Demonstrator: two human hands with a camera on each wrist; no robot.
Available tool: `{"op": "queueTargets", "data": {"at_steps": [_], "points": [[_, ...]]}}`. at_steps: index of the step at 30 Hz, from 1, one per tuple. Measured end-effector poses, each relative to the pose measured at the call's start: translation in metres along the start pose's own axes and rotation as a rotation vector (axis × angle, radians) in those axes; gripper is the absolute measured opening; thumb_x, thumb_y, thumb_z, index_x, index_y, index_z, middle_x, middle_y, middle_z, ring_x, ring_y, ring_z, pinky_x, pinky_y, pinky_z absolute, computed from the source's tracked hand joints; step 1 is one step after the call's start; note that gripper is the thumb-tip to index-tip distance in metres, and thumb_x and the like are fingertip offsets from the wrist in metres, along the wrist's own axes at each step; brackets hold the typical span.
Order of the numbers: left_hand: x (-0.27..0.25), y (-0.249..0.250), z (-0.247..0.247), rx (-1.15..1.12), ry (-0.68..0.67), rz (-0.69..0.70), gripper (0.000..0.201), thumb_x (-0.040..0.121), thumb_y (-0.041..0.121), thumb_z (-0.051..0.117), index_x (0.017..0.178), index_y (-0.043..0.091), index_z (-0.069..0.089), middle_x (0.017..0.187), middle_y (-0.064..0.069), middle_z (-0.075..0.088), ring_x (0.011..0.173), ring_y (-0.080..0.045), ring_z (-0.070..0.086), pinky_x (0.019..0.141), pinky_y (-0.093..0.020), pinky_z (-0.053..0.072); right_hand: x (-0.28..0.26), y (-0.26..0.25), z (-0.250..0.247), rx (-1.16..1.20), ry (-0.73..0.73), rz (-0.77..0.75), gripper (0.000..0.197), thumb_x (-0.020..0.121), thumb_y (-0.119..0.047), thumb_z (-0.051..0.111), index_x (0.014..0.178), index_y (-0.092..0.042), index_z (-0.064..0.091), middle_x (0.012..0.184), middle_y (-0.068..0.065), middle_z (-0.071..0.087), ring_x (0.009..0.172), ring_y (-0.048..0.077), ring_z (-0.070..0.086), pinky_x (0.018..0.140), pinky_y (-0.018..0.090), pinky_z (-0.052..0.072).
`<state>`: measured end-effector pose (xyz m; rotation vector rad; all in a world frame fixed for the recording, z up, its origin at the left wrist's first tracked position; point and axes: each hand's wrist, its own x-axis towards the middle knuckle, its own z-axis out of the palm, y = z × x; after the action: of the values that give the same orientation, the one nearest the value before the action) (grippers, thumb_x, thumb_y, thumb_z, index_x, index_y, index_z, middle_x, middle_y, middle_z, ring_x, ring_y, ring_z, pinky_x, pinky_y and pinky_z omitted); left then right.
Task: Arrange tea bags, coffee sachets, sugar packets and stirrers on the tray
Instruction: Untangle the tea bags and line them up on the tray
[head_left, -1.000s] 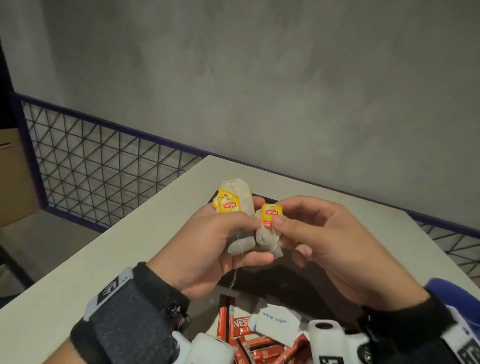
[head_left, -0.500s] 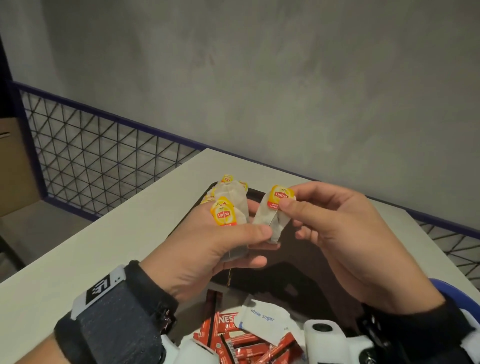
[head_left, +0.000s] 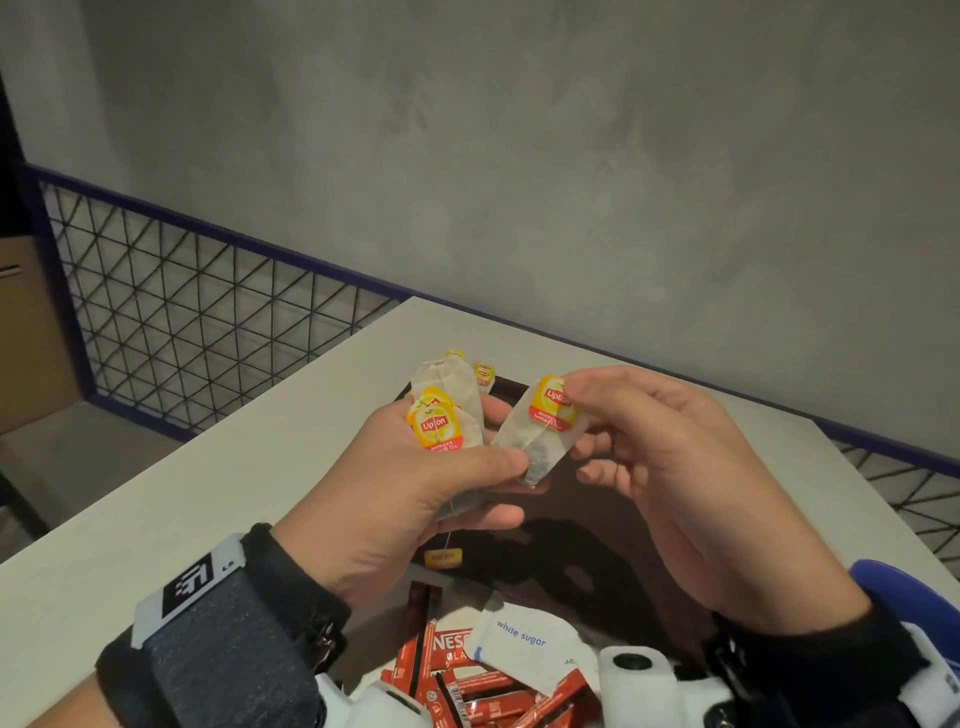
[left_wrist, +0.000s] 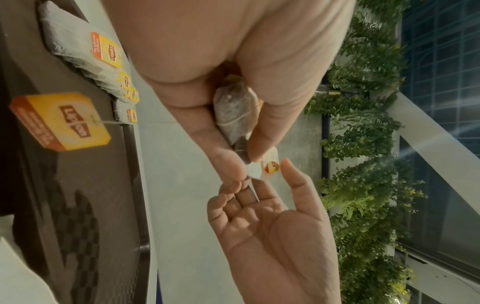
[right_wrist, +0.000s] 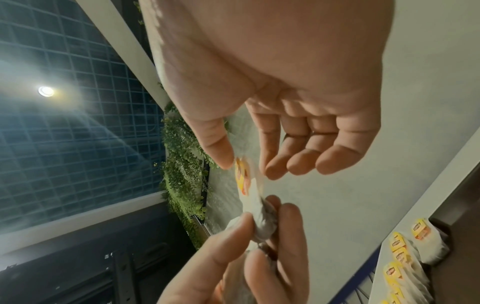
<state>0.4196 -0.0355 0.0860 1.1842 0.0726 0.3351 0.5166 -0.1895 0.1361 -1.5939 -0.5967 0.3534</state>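
Table (head_left: 249, 483), pale and broad, carries everything here; on it lies the dark tray (head_left: 613, 525), set straight ahead of the person so both hands can work above it. Along the tray's far edge a row of tea bags (left_wrist: 103, 67) already lies overlapped, tags up, which suggests the order being built: one bag laid against the last. At the near edge a heap of red coffee sachets (head_left: 467, 696) and a white sugar packet (head_left: 524, 639) wait off to the side, probably kept back until the tea is done. No stirrers can be made out.

The left hand (head_left: 410, 499) serves as the store: its fingers and thumb are curled round a small bunch of tea bags (head_left: 452, 415), held upright so the tags show and single bags can be drawn off. One loose tag (head_left: 443, 557) dangles on its string below that hand, over the tray.

The right hand (head_left: 670, 467) does the picking. Its thumb and forefinger pinch the top of a single tea bag (head_left: 545, 431) at the tag, the other fingers loosely bent beneath. The bag's lower end is still caught at the left thumb, so it seems to be mid-separation, held by the tag to keep the paper from tearing.
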Motion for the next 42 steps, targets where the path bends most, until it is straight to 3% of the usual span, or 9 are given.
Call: {"op": "queueTargets", "data": {"at_steps": [4,10,15,18,23,25,29,35,42], "points": [[-0.001,0.0,0.0,0.006,0.001,-0.004,0.042,0.069,0.012,0.079,0.11,0.009,0.069,0.105,-0.014,0.078,0.096,-0.03,0.077,0.061,-0.028,0.062,-0.001,0.002,0.002,-0.073,0.006,-0.047,0.024,0.083,-0.035,0.075,0.09,-0.013,0.08,0.087,0.01,0.074,0.072,0.013,0.053,0.069,0.034,0.044],[-0.002,0.002,0.002,0.003,0.017,-0.016,0.046,0.069,0.013,0.08,0.113,0.006,0.067,0.106,-0.014,0.078,0.096,-0.03,0.077,0.06,-0.026,0.061,0.0,0.006,0.0,-0.08,-0.015,-0.094,0.019,0.087,-0.028,0.075,0.088,-0.01,0.08,0.086,0.023,0.068,0.067,0.014,0.048,0.065,0.035,0.04],[-0.002,0.006,0.003,-0.042,0.038,-0.017,0.04,0.075,0.007,0.078,0.114,0.004,0.067,0.104,-0.015,0.078,0.095,-0.03,0.077,0.059,-0.025,0.06,0.001,0.008,0.001,-0.019,-0.049,-0.052,0.023,0.082,-0.031,0.077,0.087,-0.009,0.08,0.077,0.008,0.065,0.068,0.015,0.047,0.061,0.032,0.039],[-0.002,0.007,0.003,-0.062,0.045,-0.027,0.037,0.079,0.004,0.076,0.115,0.004,0.066,0.104,-0.015,0.078,0.095,-0.03,0.078,0.06,-0.025,0.061,0.001,0.009,0.001,-0.036,-0.045,-0.048,0.023,0.082,-0.029,0.076,0.087,-0.007,0.08,0.075,0.007,0.063,0.069,0.015,0.048,0.061,0.032,0.04],[0.003,0.009,-0.001,-0.219,0.24,-0.029,0.026,0.083,0.0,0.077,0.107,0.002,0.067,0.1,-0.02,0.078,0.09,-0.032,0.078,0.06,-0.027,0.063,0.006,0.0,0.0,0.026,-0.017,-0.057,0.022,0.081,-0.025,0.076,0.088,-0.004,0.076,0.074,0.004,0.063,0.065,0.011,0.05,0.061,0.029,0.039],[0.01,0.013,-0.011,-0.304,0.37,-0.003,0.022,0.087,0.001,0.075,0.106,-0.001,0.065,0.099,-0.02,0.078,0.09,-0.031,0.078,0.064,-0.029,0.064,0.023,-0.01,-0.001,-0.013,-0.015,-0.044,0.021,0.079,-0.025,0.077,0.089,-0.006,0.074,0.073,0.0,0.065,0.061,0.009,0.052,0.057,0.026,0.04],[0.021,0.023,-0.032,-0.427,0.546,0.025,0.012,0.095,0.007,0.065,0.104,0.0,0.061,0.107,-0.02,0.076,0.091,-0.032,0.078,0.067,-0.031,0.065,0.087,-0.009,0.005,-0.253,-0.083,0.063,0.011,0.09,-0.018,0.075,0.093,-0.009,0.069,0.081,0.006,0.066,0.062,0.012,0.059,0.051,0.024,0.045],[0.021,0.029,-0.038,-0.475,0.549,0.048,0.011,0.097,0.01,0.06,0.107,0.006,0.061,0.113,-0.02,0.072,0.094,-0.034,0.077,0.079,-0.038,0.064,0.163,0.043,0.021,-0.443,-0.201,0.271,0.019,0.093,-0.006,0.071,0.08,-0.011,0.059,0.071,0.014,0.063,0.058,0.019,0.06,0.05,0.026,0.047],[0.022,0.037,-0.048,-0.557,0.555,0.081,0.012,0.097,0.01,0.06,0.108,0.006,0.06,0.112,-0.02,0.072,0.092,-0.034,0.078,0.073,-0.037,0.065,0.204,0.072,0.045,-0.558,-0.126,0.317,0.025,0.086,0.006,0.07,0.074,-0.012,0.057,0.067,0.014,0.058,0.054,0.019,0.06,0.049,0.024,0.052]]}}
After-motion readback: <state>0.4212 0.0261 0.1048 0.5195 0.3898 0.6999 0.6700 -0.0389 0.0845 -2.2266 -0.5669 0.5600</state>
